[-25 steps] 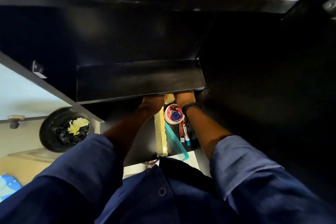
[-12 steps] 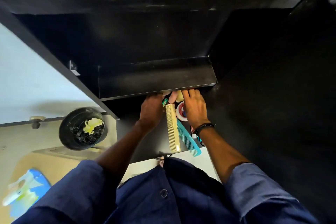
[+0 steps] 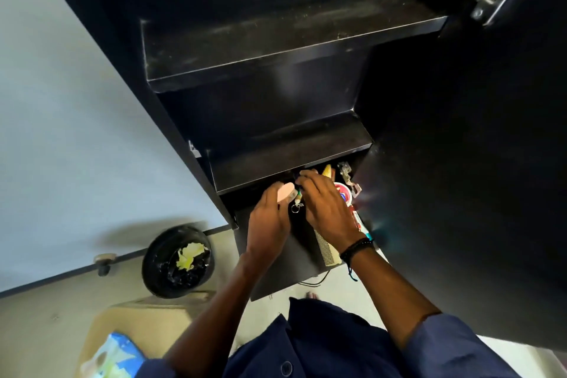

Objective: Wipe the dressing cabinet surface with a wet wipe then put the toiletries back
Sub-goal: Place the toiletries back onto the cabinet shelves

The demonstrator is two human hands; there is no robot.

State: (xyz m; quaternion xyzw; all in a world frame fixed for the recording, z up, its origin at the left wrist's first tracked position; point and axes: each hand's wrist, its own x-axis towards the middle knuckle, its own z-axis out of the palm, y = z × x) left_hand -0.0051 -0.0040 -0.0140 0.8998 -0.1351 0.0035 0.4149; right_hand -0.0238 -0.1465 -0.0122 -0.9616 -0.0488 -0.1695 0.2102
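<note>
Both hands work on the lowest black shelf [image 3: 276,258] of the dark cabinet. My left hand [image 3: 270,218] grips a small pink, rounded item [image 3: 285,192] at its fingertips. My right hand [image 3: 325,205] reaches just under the shelf above, its fingers closed around something dark that I cannot make out. A small key ring [image 3: 296,207] hangs between the two hands. A cream comb [image 3: 326,247] lies under my right wrist. A round red-and-white tin [image 3: 345,192], a yellow item [image 3: 326,170] and a red tube [image 3: 356,219] sit at the shelf's right side.
Two dusty black shelves [image 3: 291,46] rise above. A black waste bin [image 3: 178,261] with crumpled yellow paper stands on the floor to the left. A blue-and-white wipes pack [image 3: 110,356] lies on a tan surface at the bottom left. A metal hinge [image 3: 348,175] is fixed to the door on the right.
The view has tilted up and shows more shelves. My left hand now holds the pink item up at the shelf's back, and my right hand has moved left to meet it over the key ring.
</note>
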